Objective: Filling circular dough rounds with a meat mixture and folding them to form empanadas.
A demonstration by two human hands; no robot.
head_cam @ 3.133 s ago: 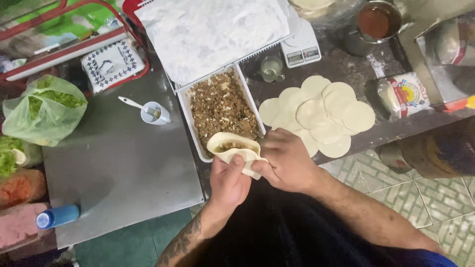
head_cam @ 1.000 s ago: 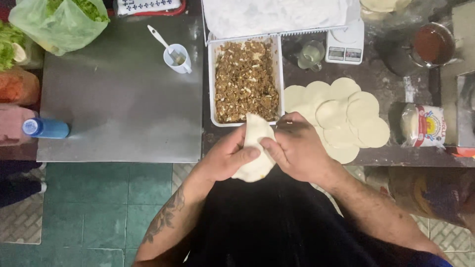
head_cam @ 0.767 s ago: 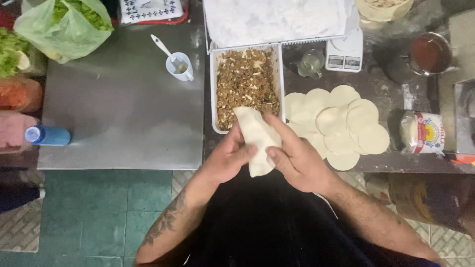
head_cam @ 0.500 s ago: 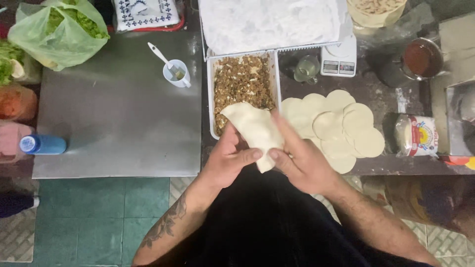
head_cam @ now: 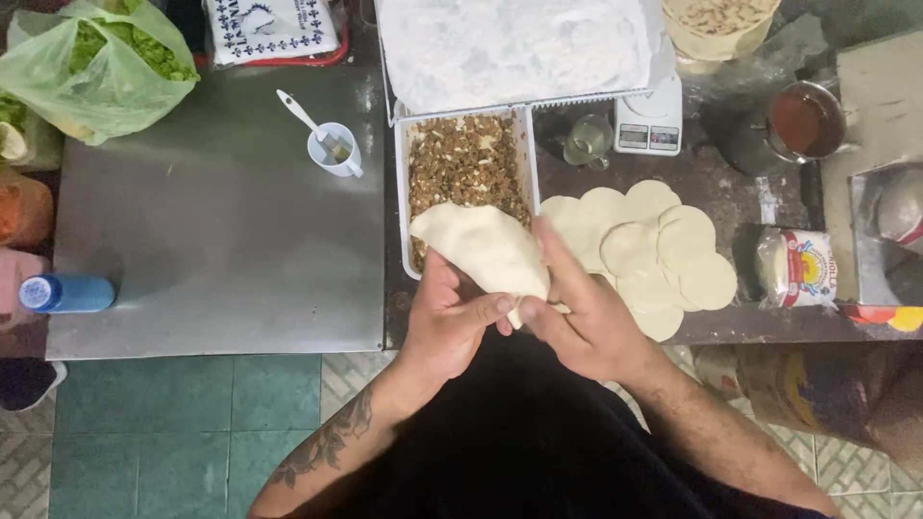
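Both hands pinch a folded dough pocket above the tabletop's near edge.

Head view: left hand point(head_cam: 452, 322) and right hand point(head_cam: 586, 322) are clamped on the pocket point(head_cam: 486, 250), held over the filling tray point(head_cam: 464, 163). Dough rounds point(head_cam: 654, 245) lie just right; a cup point(head_cam: 332, 149) with a spoon stands to the left.

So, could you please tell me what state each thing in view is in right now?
Folded dough: closed over, held by both hands.
Left hand: gripping the dough's lower edge.
Right hand: pinching the edge.
Filling tray: uncovered, mostly full.
Dough discs: flat, overlapping, unfilled.
White cup: upright, utensil inside.
Green bag: open, greens showing.
Blue bottle: lying on its side.
Sauce pot: uncovered.
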